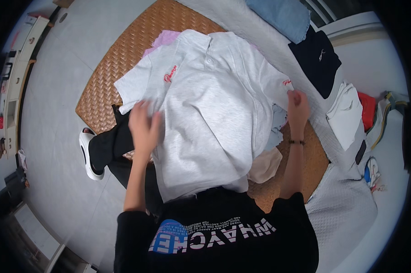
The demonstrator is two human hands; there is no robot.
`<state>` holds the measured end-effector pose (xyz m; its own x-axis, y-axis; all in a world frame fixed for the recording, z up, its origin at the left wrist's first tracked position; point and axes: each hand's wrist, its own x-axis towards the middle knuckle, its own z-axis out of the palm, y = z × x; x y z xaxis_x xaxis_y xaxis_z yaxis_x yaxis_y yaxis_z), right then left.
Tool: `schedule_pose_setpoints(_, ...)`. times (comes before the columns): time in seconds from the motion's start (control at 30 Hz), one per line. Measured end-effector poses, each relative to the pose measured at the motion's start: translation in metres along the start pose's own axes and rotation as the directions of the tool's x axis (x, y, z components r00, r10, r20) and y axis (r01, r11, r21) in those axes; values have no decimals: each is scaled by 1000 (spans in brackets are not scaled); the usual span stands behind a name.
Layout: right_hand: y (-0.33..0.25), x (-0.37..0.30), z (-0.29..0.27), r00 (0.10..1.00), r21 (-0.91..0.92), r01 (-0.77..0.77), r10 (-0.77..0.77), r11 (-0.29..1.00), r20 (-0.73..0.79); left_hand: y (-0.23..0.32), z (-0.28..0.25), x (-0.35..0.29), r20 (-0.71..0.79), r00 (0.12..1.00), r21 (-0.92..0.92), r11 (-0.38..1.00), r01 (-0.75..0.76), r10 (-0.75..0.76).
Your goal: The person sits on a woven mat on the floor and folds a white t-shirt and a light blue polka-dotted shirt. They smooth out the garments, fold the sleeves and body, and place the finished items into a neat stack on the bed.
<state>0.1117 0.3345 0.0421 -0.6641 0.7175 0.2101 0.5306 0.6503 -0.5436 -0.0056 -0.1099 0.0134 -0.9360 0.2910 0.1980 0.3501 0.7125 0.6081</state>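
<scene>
A light grey polo shirt (pixel 214 104) with small red marks on the chest and on one sleeve lies spread flat, front side up, on a brown woven mat (pixel 123 50). The collar points away from the person and the lower hem comes close to the person's body. The left hand (pixel 144 125) rests flat on the shirt near its left sleeve, fingers spread wide, and its grip holds nothing. The right hand (pixel 298 107) is at the edge of the right sleeve; the fingers are curled there and seem to pinch the cloth, but I cannot tell this surely. A dark band is around the right wrist.

Under the shirt, a pink cloth (pixel 162 38) shows near the collar, and a beige garment (pixel 265 166) shows at the lower right. Black trousers (pixel 107 145) lie at the left beside a white slipper (pixel 86 154) on the grey floor. At the right side, on a quilted blanket (pixel 346 209), there are a blue folded cloth (pixel 283 16), a black garment (pixel 317 61) and a white folded garment (pixel 346 116)
</scene>
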Motion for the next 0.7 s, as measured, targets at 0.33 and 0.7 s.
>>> schedule_pose_setpoints(0.33,-41,-182,-66,615,140,-13,-102,990,782,79,-93,-148,454,850,-21,950,310,-267)
schedule_pose_setpoints(0.7,-43,-242,-52,715,476,-86,-279,875,641,75,-72,-190,508,853,-25,988,151,-117)
